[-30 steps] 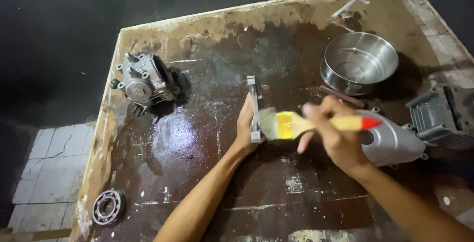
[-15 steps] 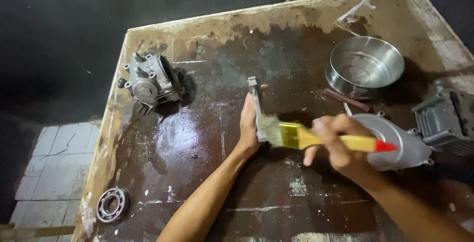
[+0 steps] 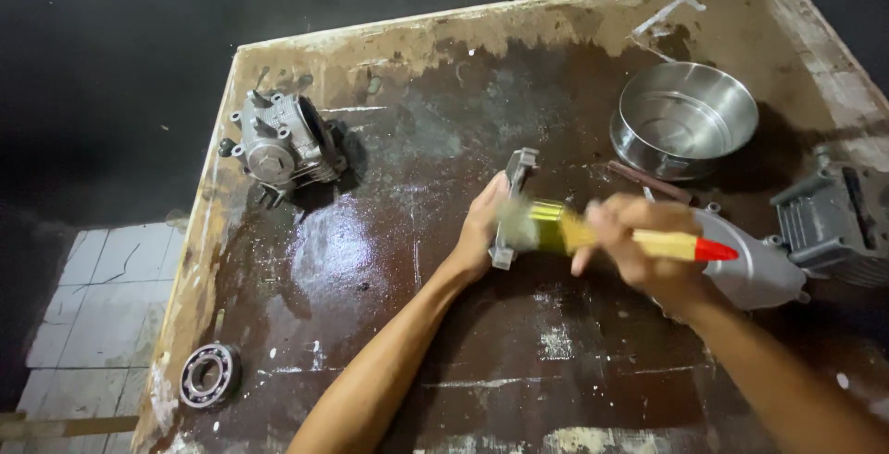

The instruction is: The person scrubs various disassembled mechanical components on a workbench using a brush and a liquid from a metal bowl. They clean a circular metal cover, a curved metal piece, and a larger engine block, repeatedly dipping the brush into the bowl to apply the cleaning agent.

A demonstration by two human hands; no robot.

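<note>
The metal part (image 3: 512, 209) — a flat grey casting stood on edge — sits near the middle of the desk (image 3: 370, 260), clasped from its left by the left hand (image 3: 482, 232), fingers curled round it, forearm running down toward the near edge. Just right, the paintbrush (image 3: 611, 236) — grey bristles, yellow wooden handle, red tip — touches the part; the right hand (image 3: 639, 250) is closed round the handle, wrist angled toward the near right corner. The desk's surface is dark, wet and glossy.

A stained brown workbench (image 3: 389, 232) carries a cylinder head (image 3: 280, 147), bearing (image 3: 207, 375), steel bowl (image 3: 683, 118) and grey engine cover (image 3: 759, 269).
</note>
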